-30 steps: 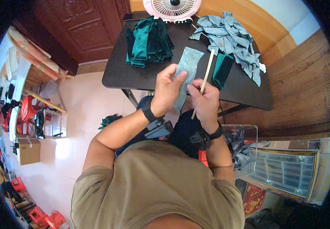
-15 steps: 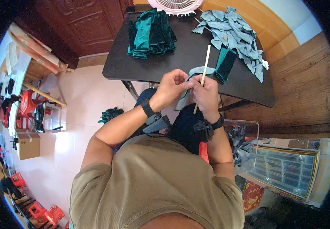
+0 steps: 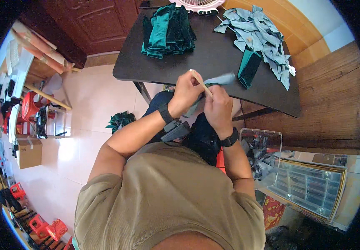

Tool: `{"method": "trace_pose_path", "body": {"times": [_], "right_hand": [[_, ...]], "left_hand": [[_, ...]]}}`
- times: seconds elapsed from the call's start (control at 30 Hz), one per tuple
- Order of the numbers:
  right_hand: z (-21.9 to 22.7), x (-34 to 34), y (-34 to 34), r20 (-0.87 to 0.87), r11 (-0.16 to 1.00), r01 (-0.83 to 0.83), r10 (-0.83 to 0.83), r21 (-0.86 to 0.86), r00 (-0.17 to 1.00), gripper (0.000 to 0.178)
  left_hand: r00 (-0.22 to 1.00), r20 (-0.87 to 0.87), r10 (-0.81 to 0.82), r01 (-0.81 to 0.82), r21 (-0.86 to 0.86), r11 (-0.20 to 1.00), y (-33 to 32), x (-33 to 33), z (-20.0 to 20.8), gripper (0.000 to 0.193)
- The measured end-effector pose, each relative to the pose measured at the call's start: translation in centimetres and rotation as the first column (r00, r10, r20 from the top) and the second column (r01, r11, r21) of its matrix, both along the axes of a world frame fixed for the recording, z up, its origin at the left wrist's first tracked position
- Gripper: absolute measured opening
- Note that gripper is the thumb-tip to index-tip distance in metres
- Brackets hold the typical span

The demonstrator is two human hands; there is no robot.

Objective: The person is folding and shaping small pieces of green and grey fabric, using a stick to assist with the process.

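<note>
My left hand (image 3: 186, 93) is closed with its fingers pinched on a grey-green fabric strip (image 3: 223, 79), which passes between my hands. One end of the strip sticks out to the right, blurred, and another part hangs below. My right hand (image 3: 218, 109) is closed around a thin pale wooden stick (image 3: 201, 83). The stick slants up and left, its far end beside my left fingertips. How the strip lies against the stick is partly hidden by my fingers. Just right of my hands, a folded dark green velvet piece (image 3: 249, 68) rests on the table.
The dark table (image 3: 209, 46) carries a stack of green velvet pieces (image 3: 167, 33), a pile of grey-green strips (image 3: 255, 33) and a pink fan (image 3: 198, 4). Gathered green fabric (image 3: 121, 121) lies on the floor at left. A clear plastic bin (image 3: 263, 156) stands by my right arm.
The stick has swung from upright to slanting up-left, its end now by my left fingertips. My right hand has turned and dropped slightly; the strip's free end has moved.
</note>
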State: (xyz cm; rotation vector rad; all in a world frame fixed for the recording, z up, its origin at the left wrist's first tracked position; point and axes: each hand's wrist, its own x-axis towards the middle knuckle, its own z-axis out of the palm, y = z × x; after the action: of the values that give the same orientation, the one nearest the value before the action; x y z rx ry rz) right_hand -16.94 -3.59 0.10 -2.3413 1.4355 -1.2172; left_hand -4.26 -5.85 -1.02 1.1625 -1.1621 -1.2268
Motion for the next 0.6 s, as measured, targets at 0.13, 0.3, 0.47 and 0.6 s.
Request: {"method": "trace_pose_path", "body": {"times": [0.13, 0.3, 0.47, 0.6], "right_hand": [[-0.2, -0.2, 0.0, 0.104, 1.000, -0.018, 0.015, 0.022, 0.995, 0.007], [-0.6, 0.0, -0.2, 0.444, 0.998, -0.029, 0.001, 0.056, 0.896, 0.008], [-0.4, 0.0, -0.2, 0.440, 0.995, -0.083, 0.047, 0.063, 0.897, 0.006], [-0.2, -0.2, -0.5, 0.390, 0.993, -0.117, 0.095, 0.032, 0.916, 0.006]], "left_hand": [[0.991, -0.128, -0.047, 0.020, -0.204, 0.979, 0.4, -0.8, -0.8, 0.012], [1.000, -0.031, 0.001, -0.007, -0.191, 0.982, 0.4, -0.2, -0.7, 0.008], [0.961, -0.271, -0.053, 0.032, -0.080, 0.996, 0.6, -0.2, -0.4, 0.011], [0.973, -0.231, -0.021, 0.008, -0.057, 0.998, 1.0, -0.3, 0.0, 0.013]]}}
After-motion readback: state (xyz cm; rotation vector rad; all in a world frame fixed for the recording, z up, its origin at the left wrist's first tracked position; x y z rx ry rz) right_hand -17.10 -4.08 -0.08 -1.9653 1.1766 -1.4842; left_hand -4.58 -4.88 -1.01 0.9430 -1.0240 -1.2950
